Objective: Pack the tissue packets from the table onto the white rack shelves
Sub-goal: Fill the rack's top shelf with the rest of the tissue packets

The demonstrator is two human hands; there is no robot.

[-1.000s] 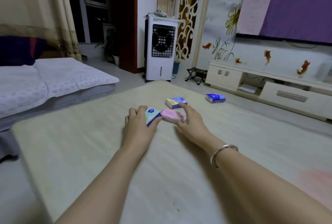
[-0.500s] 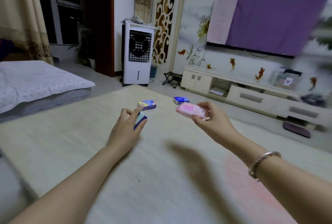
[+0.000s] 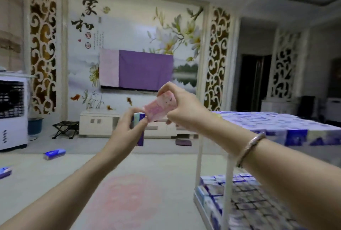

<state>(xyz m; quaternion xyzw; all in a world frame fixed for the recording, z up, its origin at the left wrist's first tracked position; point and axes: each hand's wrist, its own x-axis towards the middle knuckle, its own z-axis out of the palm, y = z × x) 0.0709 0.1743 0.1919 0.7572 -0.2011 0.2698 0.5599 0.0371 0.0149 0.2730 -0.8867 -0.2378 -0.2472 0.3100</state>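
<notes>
Two blue tissue packets (image 3: 54, 153) lie at the left of the pale worktop (image 3: 55, 178). The left hand (image 3: 127, 130) grips an upright teal-and-purple tissue packet (image 3: 138, 128) above the worktop. The right hand (image 3: 181, 108) pinches a tilted pink tissue packet (image 3: 159, 108), its corner touching the teal one. The white rack (image 3: 200, 156), right, carries blue packets on both shelves.
</notes>
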